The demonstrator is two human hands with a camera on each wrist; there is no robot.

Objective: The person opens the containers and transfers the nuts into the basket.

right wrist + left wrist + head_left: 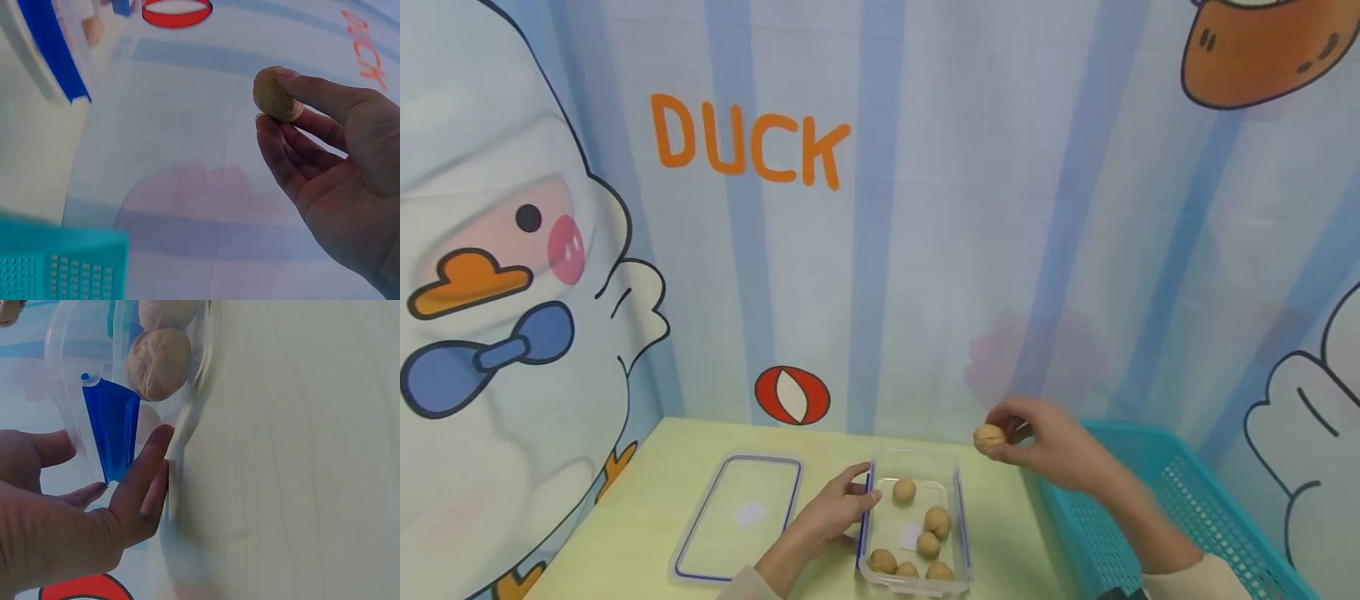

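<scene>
In the head view, a clear plastic food container (966, 533) with blue side clips stands on the table, several walnuts (937, 522) inside it. My left hand (837, 507) holds the container's left wall, thumb at the rim; the left wrist view shows its fingers around a blue clip (112, 431). Raised beyond the container's right side, my right hand (1052, 442) pinches a walnut (989, 439) between thumb and fingers. That walnut (275, 94) shows plainly in the right wrist view, above the level of the table.
A turquoise perforated basket (1217, 492) stands at the right. Left of the container, a clear lid (726, 517) with a blue seal lies flat on the pale yellow table (632, 475). A printed duck curtain (925, 250) hangs behind the table.
</scene>
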